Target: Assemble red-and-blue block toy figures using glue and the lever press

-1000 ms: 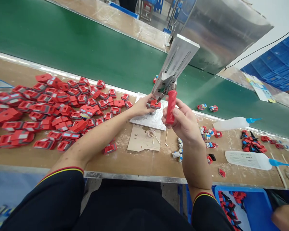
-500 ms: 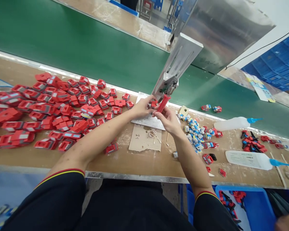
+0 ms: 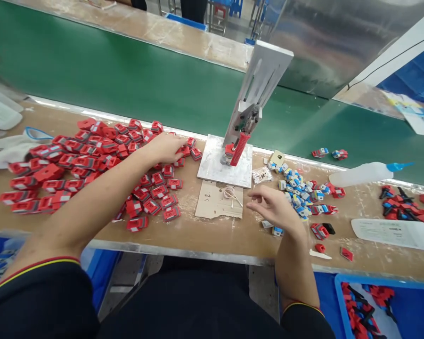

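Note:
My left hand (image 3: 166, 148) is over the right part of a heap of red toy vehicle bodies (image 3: 88, 162). Its fingers are stretched out, with the tips at a red body (image 3: 185, 151); no firm hold shows. Low above the table, right of a cardboard piece (image 3: 215, 207), my right hand (image 3: 273, 207) has its fingers curved and a gap between thumb and forefinger; I see nothing held. Between the hands stands a metal toggle clamp (image 3: 249, 120) with its red handle (image 3: 240, 149) pointing down. A red piece (image 3: 229, 149) sits beneath it on the metal base plate (image 3: 219, 175), partly hidden by the handle.
Small blue-and-white parts (image 3: 295, 188) lie right of the clamp, near cotton swabs (image 3: 262, 174). Two squeeze bottles (image 3: 362, 174) lie farther right. A green conveyor belt (image 3: 127, 70) runs behind. A blue bin (image 3: 406, 301) with red and black parts stands below the table's front edge.
My left hand has left the clamp and gone left to the red bodies. My right hand has come off the clamp handle and moved toward me and right. The camera view has shifted.

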Available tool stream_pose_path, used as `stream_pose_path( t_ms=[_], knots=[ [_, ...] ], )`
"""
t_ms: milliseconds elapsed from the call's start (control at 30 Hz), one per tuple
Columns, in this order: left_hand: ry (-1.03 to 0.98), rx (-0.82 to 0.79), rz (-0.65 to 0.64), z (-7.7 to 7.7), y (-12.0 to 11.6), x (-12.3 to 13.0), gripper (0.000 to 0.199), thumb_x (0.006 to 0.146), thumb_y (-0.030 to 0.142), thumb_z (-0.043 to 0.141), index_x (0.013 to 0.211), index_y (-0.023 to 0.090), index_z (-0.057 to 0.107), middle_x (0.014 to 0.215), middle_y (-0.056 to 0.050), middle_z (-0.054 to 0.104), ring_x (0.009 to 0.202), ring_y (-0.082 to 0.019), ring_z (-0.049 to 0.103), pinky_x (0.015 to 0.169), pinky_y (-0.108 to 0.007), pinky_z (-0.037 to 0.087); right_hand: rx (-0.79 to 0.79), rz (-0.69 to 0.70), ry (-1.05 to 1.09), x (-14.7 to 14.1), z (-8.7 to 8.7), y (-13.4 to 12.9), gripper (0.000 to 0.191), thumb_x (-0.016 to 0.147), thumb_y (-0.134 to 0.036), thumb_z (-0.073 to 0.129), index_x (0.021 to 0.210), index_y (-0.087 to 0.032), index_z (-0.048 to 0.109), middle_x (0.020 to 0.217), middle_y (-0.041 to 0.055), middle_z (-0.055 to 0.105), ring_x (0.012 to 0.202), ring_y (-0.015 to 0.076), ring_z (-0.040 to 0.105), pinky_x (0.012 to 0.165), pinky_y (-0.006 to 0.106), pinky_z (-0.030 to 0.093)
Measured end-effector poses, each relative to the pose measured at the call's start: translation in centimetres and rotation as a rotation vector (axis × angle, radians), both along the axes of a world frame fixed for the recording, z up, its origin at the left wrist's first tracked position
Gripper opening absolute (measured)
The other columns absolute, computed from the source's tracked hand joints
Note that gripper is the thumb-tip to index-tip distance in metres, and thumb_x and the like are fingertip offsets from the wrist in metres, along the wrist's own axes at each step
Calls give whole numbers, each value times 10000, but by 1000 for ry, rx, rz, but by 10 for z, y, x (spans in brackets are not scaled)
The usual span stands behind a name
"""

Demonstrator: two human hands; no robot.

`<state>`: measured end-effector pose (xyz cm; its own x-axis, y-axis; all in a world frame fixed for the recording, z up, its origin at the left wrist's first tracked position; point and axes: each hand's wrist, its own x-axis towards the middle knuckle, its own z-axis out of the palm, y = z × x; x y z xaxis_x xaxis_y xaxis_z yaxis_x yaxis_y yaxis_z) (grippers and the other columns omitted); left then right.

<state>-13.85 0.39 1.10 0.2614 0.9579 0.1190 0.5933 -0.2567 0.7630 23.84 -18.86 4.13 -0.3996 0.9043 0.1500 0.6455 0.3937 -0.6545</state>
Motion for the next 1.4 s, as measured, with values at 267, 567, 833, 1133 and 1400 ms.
stream_pose_path(
  t_ms=[267, 567, 833, 1133, 1400],
  knots=[
    [249, -120, 40, 32, -18, 28, 274, 690, 154, 828, 750, 237, 573, 585, 38, 543, 1135, -364, 701, 1179, -512, 412, -115, 72, -303, -24, -15, 24, 186, 910, -278, 826, 1087, -242, 782, 946, 43, 780, 803, 201, 687, 724, 314, 459],
    [-668, -283, 206, 34, -126, 52, 380, 993, 680, 528, 1271, 454, 655, 973, -3, 758, 789, -244, 713, 692, -439, 610, 35, 71, -122, -33, -51, 23, 235, 1080, -343, 607, 1029, -272, 826, 1001, 75, 801, 967, 233, 722, 829, 351, 557],
    [-877, -754, 71, -23, -140, 80, 630, 988, 855, 448, 1173, 293, 665, 983, -72, 782, 784, -213, 739, 762, -420, 649, 223, -67, -4, -51, -71, 28, 293, 1089, -348, 583, 974, -274, 841, 900, 88, 830, 838, 243, 704, 799, 395, 590],
    [-732, -499, -39, -24, -162, 86, 520, 848, 506, 858, 1210, 290, 554, 956, 6, 711, 695, -158, 697, 740, -356, 632, 97, -175, 271, -39, -53, 24, 61, 942, -291, 802, 883, -281, 808, 815, 36, 819, 658, 191, 651, 637, 356, 532],
    [-542, -25, -116, -32, -171, 90, 375, 860, 446, 915, 1146, 258, 763, 1201, -100, 813, 1116, -277, 790, 998, -428, 647, 199, -415, 838, -56, -27, 10, 305, 820, -461, 940, 778, -282, 697, 679, -9, 706, 635, 187, 656, 607, 358, 536]
  ],
)
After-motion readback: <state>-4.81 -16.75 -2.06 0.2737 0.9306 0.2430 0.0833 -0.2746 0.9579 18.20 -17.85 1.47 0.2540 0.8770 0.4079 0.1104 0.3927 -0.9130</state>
